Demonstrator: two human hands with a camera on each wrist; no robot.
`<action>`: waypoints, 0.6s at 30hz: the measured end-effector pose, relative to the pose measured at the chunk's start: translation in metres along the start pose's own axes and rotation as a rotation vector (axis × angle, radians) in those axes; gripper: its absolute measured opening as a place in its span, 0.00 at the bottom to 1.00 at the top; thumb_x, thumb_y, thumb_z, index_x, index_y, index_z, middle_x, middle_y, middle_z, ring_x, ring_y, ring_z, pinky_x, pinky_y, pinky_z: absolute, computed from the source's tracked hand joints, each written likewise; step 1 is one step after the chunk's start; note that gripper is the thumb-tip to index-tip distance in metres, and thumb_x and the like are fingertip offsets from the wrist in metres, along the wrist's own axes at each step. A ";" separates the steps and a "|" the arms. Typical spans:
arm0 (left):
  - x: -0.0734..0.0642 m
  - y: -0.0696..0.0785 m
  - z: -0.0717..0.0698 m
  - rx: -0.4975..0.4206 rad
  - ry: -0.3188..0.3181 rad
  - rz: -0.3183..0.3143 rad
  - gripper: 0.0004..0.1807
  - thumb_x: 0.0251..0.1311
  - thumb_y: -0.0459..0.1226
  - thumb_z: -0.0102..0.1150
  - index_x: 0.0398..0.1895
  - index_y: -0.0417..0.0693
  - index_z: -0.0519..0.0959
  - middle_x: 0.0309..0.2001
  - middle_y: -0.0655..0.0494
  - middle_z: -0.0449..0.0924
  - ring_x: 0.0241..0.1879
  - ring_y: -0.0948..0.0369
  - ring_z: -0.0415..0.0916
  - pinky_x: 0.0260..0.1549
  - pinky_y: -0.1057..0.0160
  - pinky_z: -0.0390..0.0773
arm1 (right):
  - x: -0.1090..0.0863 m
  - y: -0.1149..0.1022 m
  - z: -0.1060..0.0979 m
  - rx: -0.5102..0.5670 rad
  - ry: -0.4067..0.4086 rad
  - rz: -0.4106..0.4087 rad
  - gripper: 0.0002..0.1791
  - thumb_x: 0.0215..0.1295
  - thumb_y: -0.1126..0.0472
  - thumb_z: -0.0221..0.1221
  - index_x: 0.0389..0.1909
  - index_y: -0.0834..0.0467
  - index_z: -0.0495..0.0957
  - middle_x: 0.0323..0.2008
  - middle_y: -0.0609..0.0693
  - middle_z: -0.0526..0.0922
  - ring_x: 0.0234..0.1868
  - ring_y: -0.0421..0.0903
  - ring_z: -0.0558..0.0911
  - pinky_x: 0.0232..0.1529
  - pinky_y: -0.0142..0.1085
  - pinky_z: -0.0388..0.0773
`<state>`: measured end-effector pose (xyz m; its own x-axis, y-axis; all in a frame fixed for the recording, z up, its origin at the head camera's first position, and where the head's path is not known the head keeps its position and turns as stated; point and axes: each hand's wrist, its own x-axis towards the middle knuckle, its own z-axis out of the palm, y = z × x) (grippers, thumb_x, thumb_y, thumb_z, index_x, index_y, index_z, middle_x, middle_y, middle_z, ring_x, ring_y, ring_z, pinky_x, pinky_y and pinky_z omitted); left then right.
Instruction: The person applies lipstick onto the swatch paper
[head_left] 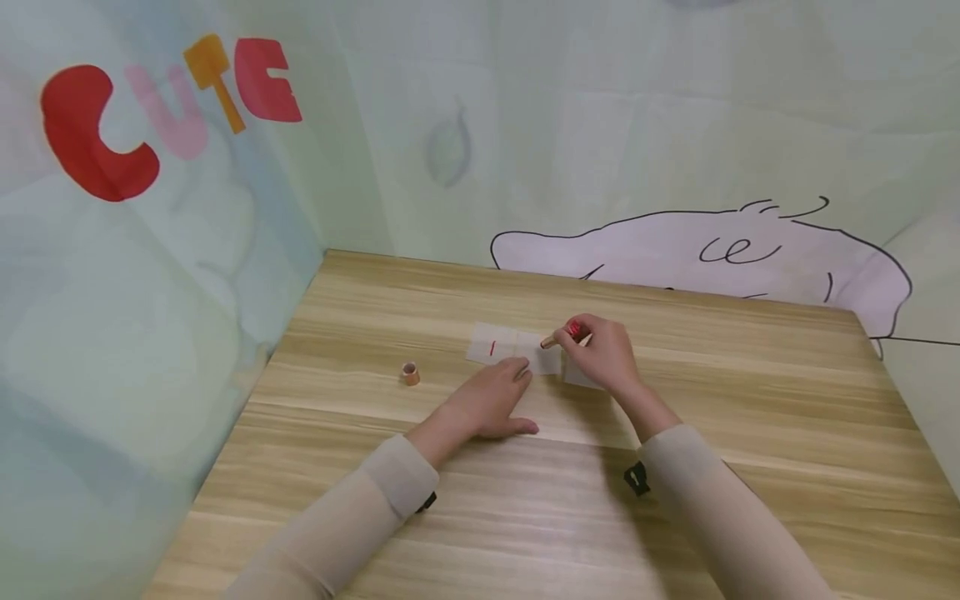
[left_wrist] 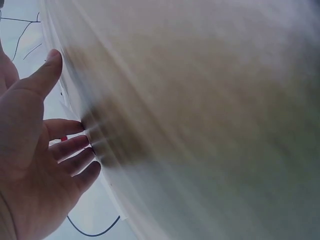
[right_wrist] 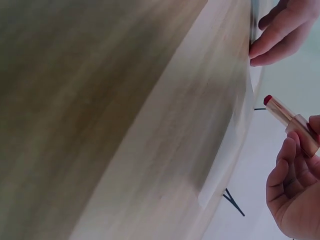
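My right hand (head_left: 606, 354) pinches a lipstick (right_wrist: 302, 132) with a gold tube and a red tip, held tilted just above the white paper (head_left: 538, 360). A short red stroke (head_left: 492, 347) marks the left part of that paper. With fingers stretched out, my left hand (head_left: 489, 400) rests its fingertips on the paper's near edge, its thumb spread toward me. In the left wrist view, the left fingers (left_wrist: 75, 162) reach down to the surface. Partly hidden below the right hand lies another pale sheet (head_left: 581, 377).
A small copper-coloured lipstick cap (head_left: 410, 374) stands on the wooden table (head_left: 360, 450), left of the paper. Behind the table hangs a pale backdrop (head_left: 390, 150) with a line drawing, and coloured letters (head_left: 97, 137) are on the left side.
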<state>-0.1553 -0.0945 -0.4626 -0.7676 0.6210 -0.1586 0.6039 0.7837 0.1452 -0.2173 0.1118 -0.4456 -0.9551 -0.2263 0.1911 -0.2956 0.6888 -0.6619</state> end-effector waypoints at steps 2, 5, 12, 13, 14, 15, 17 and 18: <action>0.000 0.000 0.000 0.004 -0.006 0.000 0.48 0.64 0.64 0.58 0.72 0.33 0.66 0.74 0.39 0.60 0.74 0.47 0.57 0.73 0.55 0.59 | 0.002 -0.001 0.002 -0.039 -0.022 -0.019 0.11 0.67 0.53 0.64 0.31 0.57 0.83 0.26 0.49 0.84 0.28 0.46 0.80 0.26 0.35 0.71; -0.001 0.001 -0.002 0.008 -0.017 -0.001 0.48 0.65 0.64 0.57 0.72 0.32 0.65 0.75 0.39 0.60 0.75 0.47 0.57 0.73 0.55 0.58 | 0.005 -0.004 0.004 -0.085 -0.044 -0.037 0.11 0.67 0.53 0.63 0.31 0.57 0.83 0.27 0.50 0.85 0.28 0.46 0.78 0.26 0.36 0.70; -0.001 0.002 -0.005 0.020 -0.034 -0.004 0.48 0.65 0.63 0.56 0.73 0.32 0.65 0.75 0.39 0.59 0.75 0.48 0.56 0.74 0.56 0.57 | 0.009 -0.008 0.007 -0.145 -0.069 -0.064 0.10 0.68 0.55 0.62 0.32 0.58 0.83 0.27 0.50 0.85 0.27 0.46 0.77 0.27 0.37 0.70; -0.001 0.002 -0.005 0.021 -0.035 -0.005 0.48 0.65 0.63 0.56 0.73 0.32 0.65 0.75 0.39 0.59 0.75 0.48 0.56 0.74 0.56 0.57 | 0.009 -0.008 0.007 -0.155 -0.073 -0.067 0.11 0.68 0.54 0.62 0.33 0.58 0.83 0.27 0.50 0.85 0.28 0.46 0.77 0.27 0.37 0.71; -0.001 0.002 -0.005 0.021 -0.038 -0.005 0.48 0.66 0.63 0.56 0.73 0.33 0.64 0.75 0.39 0.59 0.75 0.48 0.56 0.74 0.56 0.57 | 0.010 -0.008 0.008 -0.164 -0.076 -0.068 0.11 0.68 0.54 0.62 0.33 0.58 0.83 0.27 0.50 0.84 0.28 0.47 0.78 0.27 0.37 0.71; -0.001 0.002 -0.005 0.020 -0.040 -0.007 0.48 0.66 0.64 0.56 0.73 0.33 0.64 0.75 0.39 0.59 0.75 0.48 0.56 0.74 0.56 0.57 | 0.011 -0.008 0.008 -0.174 -0.078 -0.070 0.11 0.68 0.54 0.62 0.33 0.58 0.83 0.27 0.50 0.84 0.28 0.47 0.78 0.28 0.37 0.72; -0.001 0.001 -0.004 0.019 -0.041 -0.005 0.49 0.66 0.64 0.56 0.73 0.33 0.64 0.75 0.39 0.59 0.75 0.48 0.56 0.74 0.56 0.57 | 0.012 -0.008 0.010 -0.192 -0.081 -0.075 0.11 0.68 0.54 0.62 0.33 0.58 0.83 0.27 0.49 0.84 0.28 0.47 0.78 0.28 0.38 0.73; -0.001 0.001 -0.003 0.020 -0.041 -0.004 0.49 0.66 0.64 0.56 0.73 0.33 0.64 0.75 0.39 0.59 0.75 0.48 0.56 0.74 0.55 0.57 | 0.012 -0.008 0.010 -0.200 -0.080 -0.079 0.11 0.68 0.54 0.62 0.33 0.58 0.83 0.27 0.49 0.84 0.28 0.47 0.79 0.28 0.38 0.73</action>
<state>-0.1546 -0.0949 -0.4596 -0.7610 0.6175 -0.1988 0.6051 0.7862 0.1254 -0.2263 0.0964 -0.4454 -0.9269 -0.3329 0.1734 -0.3744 0.7879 -0.4890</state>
